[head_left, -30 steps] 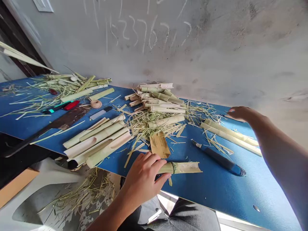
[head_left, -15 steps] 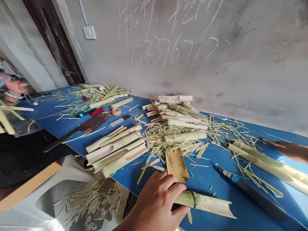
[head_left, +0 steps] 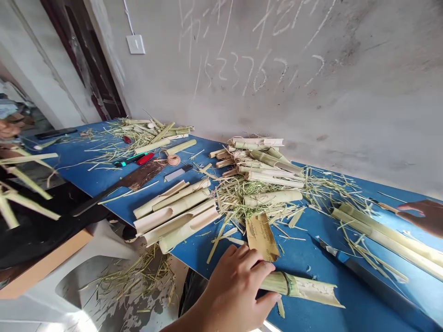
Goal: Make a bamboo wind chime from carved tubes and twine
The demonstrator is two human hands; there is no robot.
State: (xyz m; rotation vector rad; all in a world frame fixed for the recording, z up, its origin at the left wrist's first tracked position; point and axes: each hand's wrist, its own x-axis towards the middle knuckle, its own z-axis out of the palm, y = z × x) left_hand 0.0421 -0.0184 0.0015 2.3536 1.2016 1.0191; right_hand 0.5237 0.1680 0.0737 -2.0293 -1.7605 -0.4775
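My left hand (head_left: 238,286), at the bottom middle, is closed over a short split bamboo piece (head_left: 311,289). The piece has a green node ring and its hollow side shows at the right end. Just beyond my fingers lies a torn bit of brown cardboard (head_left: 262,237). At the right edge my right hand (head_left: 422,217) has thumb and finger on the end of a slim wooden-handled tool (head_left: 386,207), whose tip is too small to make out. Long split bamboo lengths (head_left: 384,233) lie in front of it.
A long dark blade (head_left: 377,281) lies at front right. Several bamboo halves (head_left: 176,212), a rusty cleaver (head_left: 143,175), a twine ball (head_left: 173,160) and a bamboo pile (head_left: 263,159) cover the blue table (head_left: 204,246). Another person's hand (head_left: 8,130) is at far left near bamboo strips (head_left: 27,184).
The view has shifted slightly, moving the scene to the right. My left hand stays on the bamboo piece. My right hand's thumb and finger show more clearly at the tool's handle.
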